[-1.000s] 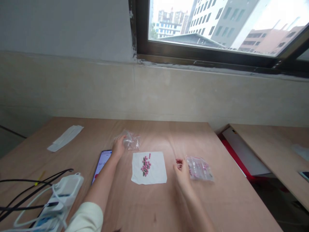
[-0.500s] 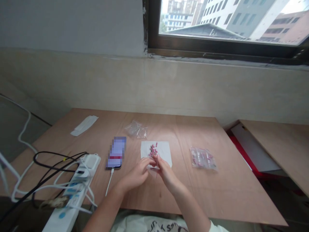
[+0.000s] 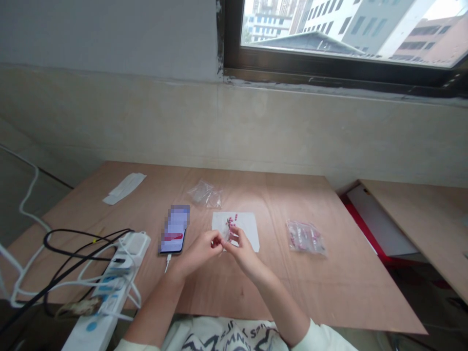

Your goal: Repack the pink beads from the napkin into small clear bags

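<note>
My left hand (image 3: 205, 247) is closed in a pinch above the near left part of a white sheet of paper (image 3: 250, 234). My right hand (image 3: 242, 249) meets it there, thumb against the left fingertips and the other fingers curled. Something pale and translucent shows between the hands, too small and blurred to name. Just beyond the fingers, a small heap of pink-red bead-like pieces (image 3: 231, 222) lies on the paper, partly hidden by my right fingers.
Right of the paper lies a clear bag of pinkish pieces (image 3: 306, 238). Crumpled clear plastic bags (image 3: 205, 194) lie behind it. To the left are a charging phone (image 3: 174, 230), a folded white strip (image 3: 125, 188), and a power strip (image 3: 120, 273) with tangled cables.
Both hands have turned and shifted slightly left. The thin reddish strand that hung below the fingers no longer shows, and the right fingers have lifted and spread a little. The view has moved slightly.
</note>
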Motion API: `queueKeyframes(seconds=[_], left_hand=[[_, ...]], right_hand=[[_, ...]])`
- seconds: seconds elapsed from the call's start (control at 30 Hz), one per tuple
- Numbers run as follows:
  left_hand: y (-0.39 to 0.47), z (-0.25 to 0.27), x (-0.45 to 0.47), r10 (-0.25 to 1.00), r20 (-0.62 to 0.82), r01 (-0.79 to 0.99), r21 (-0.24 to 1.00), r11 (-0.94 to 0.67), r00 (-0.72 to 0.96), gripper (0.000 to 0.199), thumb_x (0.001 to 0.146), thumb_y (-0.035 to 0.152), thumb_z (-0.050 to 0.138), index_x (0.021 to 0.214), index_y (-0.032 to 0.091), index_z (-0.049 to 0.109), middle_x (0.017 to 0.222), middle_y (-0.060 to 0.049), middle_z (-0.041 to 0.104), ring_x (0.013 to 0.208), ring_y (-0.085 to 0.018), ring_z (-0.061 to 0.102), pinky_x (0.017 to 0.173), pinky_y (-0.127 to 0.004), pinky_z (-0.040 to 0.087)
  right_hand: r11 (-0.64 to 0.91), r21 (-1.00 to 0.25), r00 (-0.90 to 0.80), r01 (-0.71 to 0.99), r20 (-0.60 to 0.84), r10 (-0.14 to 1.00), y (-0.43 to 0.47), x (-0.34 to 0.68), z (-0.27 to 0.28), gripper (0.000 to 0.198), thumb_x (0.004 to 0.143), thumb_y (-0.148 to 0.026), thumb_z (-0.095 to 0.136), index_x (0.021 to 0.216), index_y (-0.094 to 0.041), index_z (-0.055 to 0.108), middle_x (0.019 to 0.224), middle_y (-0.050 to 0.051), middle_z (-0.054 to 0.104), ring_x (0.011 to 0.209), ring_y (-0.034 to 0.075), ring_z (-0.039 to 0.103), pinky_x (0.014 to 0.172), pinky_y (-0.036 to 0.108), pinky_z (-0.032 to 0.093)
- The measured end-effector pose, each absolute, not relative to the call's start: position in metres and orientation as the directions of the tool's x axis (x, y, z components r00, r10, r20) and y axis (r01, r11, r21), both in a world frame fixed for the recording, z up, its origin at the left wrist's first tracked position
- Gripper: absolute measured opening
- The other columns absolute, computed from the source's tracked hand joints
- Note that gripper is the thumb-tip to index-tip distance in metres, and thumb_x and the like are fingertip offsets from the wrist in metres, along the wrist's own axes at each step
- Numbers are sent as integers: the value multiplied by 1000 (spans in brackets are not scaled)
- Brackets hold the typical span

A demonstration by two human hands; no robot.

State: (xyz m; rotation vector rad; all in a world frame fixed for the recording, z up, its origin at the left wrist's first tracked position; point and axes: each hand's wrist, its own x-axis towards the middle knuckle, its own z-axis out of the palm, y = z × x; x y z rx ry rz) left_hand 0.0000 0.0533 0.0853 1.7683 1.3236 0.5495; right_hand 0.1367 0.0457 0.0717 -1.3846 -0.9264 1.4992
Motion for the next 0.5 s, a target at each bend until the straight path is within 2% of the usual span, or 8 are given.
queueKeyframes(seconds=[0.07,0.2,0.37,0.5], left_hand=[[55,85,-2,935,-127,566,820,-90,332,9,69,20,48,62,15,51,61,2,53,57,-11,48,52,-21,34],[49,91,-1,935,-122,573,814,-99,334,17,73,26,46,61,16,49,60,2,52,58,-11,48,52,-21,34],[35,100,1,903,-183,532,845,-58,389,24,77,34,43,63,16,51,59,3,52,56,-11,48,53,-21,34],[30,102,4,917,-206,516,856,1,341,20,75,31,44,62,16,48,60,3,50,55,-10,45,50,-20,32]], right_hand=[[-279,-960,18,24,-279,960,46,139,71,36,53,-36,67,79,-18,51,92,7,55,85,20,52,68,29,43],[-216,-970,-155,114,-232,960,42,143,75,21,67,-37,54,65,-17,49,65,1,53,65,13,51,60,26,41],[-182,-971,-210,156,-213,954,34,147,78,19,70,-33,50,59,-17,48,56,-1,52,57,13,50,56,24,39],[-217,-956,-194,199,-256,947,32,146,83,14,67,-25,49,56,-17,46,52,-1,52,50,11,49,50,23,37]])
